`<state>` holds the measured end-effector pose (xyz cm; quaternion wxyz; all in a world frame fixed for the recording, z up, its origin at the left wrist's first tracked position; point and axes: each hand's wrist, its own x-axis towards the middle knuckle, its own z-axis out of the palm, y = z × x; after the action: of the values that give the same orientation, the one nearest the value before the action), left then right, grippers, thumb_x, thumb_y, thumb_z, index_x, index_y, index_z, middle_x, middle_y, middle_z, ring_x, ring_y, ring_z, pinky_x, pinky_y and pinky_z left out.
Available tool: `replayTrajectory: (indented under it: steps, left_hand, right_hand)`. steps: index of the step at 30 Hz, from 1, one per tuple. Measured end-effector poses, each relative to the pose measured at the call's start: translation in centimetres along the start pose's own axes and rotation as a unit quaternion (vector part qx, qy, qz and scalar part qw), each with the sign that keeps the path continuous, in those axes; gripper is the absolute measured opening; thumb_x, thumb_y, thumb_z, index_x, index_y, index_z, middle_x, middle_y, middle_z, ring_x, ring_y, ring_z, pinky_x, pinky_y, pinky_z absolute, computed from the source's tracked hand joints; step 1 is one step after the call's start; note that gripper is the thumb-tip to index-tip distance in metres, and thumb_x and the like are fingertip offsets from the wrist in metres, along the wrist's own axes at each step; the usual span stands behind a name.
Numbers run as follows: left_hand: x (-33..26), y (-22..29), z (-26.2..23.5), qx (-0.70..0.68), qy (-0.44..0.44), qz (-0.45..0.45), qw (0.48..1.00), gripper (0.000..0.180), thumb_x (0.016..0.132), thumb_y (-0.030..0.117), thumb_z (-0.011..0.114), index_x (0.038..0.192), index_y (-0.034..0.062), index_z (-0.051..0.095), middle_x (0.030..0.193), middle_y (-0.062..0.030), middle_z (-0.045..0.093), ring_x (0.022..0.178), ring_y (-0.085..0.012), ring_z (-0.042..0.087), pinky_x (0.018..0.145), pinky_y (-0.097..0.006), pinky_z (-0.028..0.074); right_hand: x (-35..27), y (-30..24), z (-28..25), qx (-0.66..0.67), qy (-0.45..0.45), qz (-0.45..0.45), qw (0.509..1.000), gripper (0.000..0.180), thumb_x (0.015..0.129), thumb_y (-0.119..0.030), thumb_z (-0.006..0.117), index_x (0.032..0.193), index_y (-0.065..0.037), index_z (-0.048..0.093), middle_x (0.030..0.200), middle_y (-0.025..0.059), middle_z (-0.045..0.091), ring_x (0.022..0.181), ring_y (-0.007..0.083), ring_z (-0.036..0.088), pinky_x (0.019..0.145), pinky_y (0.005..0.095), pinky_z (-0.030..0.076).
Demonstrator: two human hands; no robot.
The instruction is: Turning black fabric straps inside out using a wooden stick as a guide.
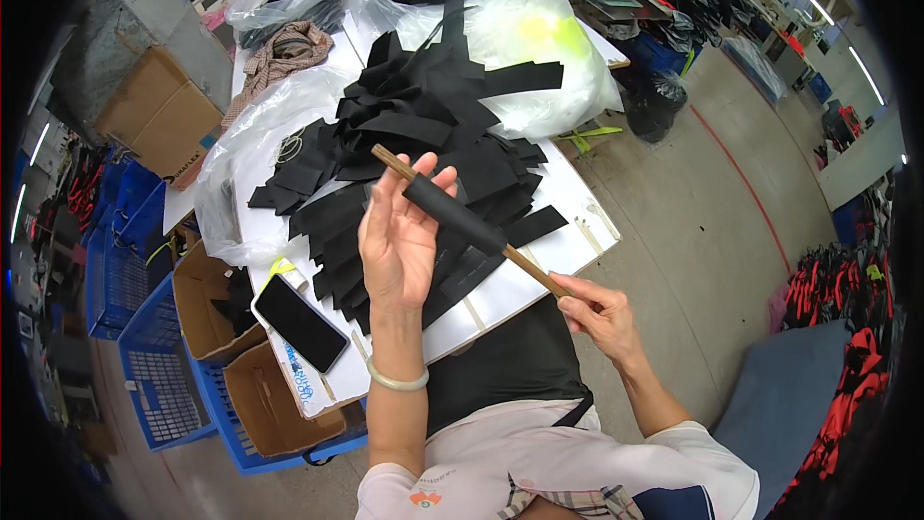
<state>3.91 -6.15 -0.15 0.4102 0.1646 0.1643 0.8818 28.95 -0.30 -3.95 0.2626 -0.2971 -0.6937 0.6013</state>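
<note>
"Busy workshop. Blue crate (164,406) at lower left, phone (301,323) on the white counter (573,188), black strips (404,125) heaped around centre."

"What step is in hand?"

"Handling the black roll (454,216) around that wooden stick (532,272), seemingly. Next, I'd judge, calls for steadying the stick and closing the left fingers on the roll."

"And now?"

"Mid-frame, the stick lies across the left hand (399,255), its fingers loosely spread. Right of centre, the right hand (597,313) has its fingers pinching the lower end."
</note>
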Motion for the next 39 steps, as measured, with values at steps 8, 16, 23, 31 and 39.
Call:
replayTrajectory:
  steps: [8, 16, 23, 31, 39]
  left_hand:
    - [-2.2, -2.1, -2.7, 0.045, -0.056, -0.052, 0.996, 0.039, 0.087, 0.003, 0.059, 0.123, -0.0077, 0.048, 0.118, -0.0221, 0.057, 0.112, -0.0354, 0.055, 0.098, -0.044, 0.045]
    - [-2.7, -3.0, -2.6, 0.104, -0.004, -0.032, 0.994, 0.013, 0.082, -0.002, 0.064, 0.095, 0.0016, 0.062, 0.097, -0.0066, 0.064, 0.082, -0.0111, 0.059, 0.079, -0.025, 0.047]
    - [0.3, 0.4, -3.7, 0.152, 0.049, 0.043, 0.986, 0.006, 0.088, 0.008, 0.06, 0.088, 0.0036, 0.056, 0.087, -0.0076, 0.063, 0.082, -0.0199, 0.064, 0.074, -0.034, 0.056]
    - [-0.9, -0.7, -1.2, 0.231, 0.059, 0.012, 0.971, 0.009, 0.089, 0.005, 0.058, 0.09, -0.0033, 0.056, 0.094, -0.0236, 0.065, 0.082, -0.0313, 0.067, 0.073, -0.037, 0.059]
    - [-2.6, -1.4, -0.5, 0.265, 0.035, -0.021, 0.963, 0.014, 0.091, 0.005, 0.053, 0.101, -0.0046, 0.056, 0.098, -0.0246, 0.064, 0.088, -0.032, 0.067, 0.077, -0.035, 0.058]
  right_hand:
    - [-0.6, -0.3, -0.6, 0.182, -0.098, 0.141, 0.968, 0.033, 0.096, -0.012, 0.048, 0.127, -0.001, 0.052, 0.059, 0.0067, 0.058, 0.04, 0.0041, 0.044, 0.038, 0.0174, 0.034]
    - [-1.8, 1.3, -1.3, 0.33, -0.189, 0.217, 0.899, 0.036, 0.098, -0.018, 0.045, 0.129, 0.0, 0.049, 0.058, 0.0102, 0.058, 0.035, 0.0041, 0.04, 0.035, 0.0166, 0.031]
    - [-10.7, 6.2, -14.0, 0.155, 0.001, 0.278, 0.948, 0.029, 0.091, -0.014, 0.057, 0.116, -0.001, 0.061, 0.058, 0.0047, 0.055, 0.04, 0.0055, 0.044, 0.036, 0.0179, 0.028]
    - [-1.6, 7.8, -9.8, -0.349, 0.186, 0.02, 0.918, 0.026, 0.087, -0.018, 0.061, 0.112, -0.014, 0.068, 0.067, 0.0017, 0.056, 0.059, 0.0112, 0.049, 0.053, 0.0284, 0.04]
    - [7.5, 6.6, -5.5, -0.482, 0.184, -0.177, 0.838, 0.027, 0.081, -0.016, 0.067, 0.107, -0.011, 0.069, 0.079, 0.0054, 0.055, 0.071, 0.0188, 0.053, 0.065, 0.0311, 0.046]
